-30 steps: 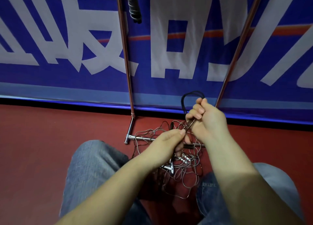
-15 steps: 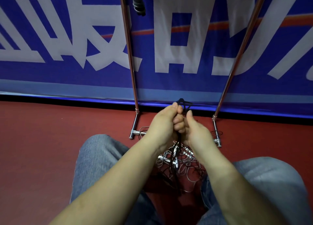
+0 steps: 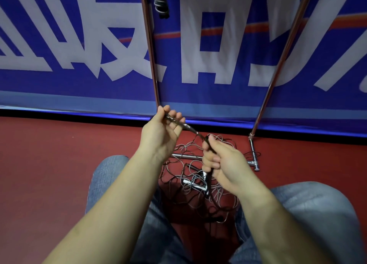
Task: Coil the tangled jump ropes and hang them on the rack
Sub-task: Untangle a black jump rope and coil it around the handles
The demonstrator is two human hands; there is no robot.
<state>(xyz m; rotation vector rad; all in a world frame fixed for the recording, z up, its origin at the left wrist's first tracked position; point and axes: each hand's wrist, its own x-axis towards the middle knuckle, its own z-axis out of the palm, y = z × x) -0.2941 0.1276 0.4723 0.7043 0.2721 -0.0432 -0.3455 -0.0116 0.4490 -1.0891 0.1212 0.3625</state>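
A tangle of thin grey and black jump ropes (image 3: 195, 184) lies on the red floor between my knees, over the rack's base bar. My left hand (image 3: 160, 132) grips a black rope handle (image 3: 178, 122) at its upper end. My right hand (image 3: 220, 160) grips the black cord (image 3: 209, 176) just below the handle's tip, with the cord trailing down into the pile. The metal rack (image 3: 153, 69) stands just behind, with two upright poles. A coiled rope (image 3: 160, 1) hangs near the top of its left pole.
A blue banner with large white characters (image 3: 208, 55) covers the wall behind the rack. The rack's right pole (image 3: 282, 59) leans and ends in a foot (image 3: 254, 156) on the floor. My jeans-clad knees (image 3: 309, 214) flank the pile.
My hands were pressed together around the black cord; they have drawn apart, the left now up and to the left holding the handle, the right lower on the cord.
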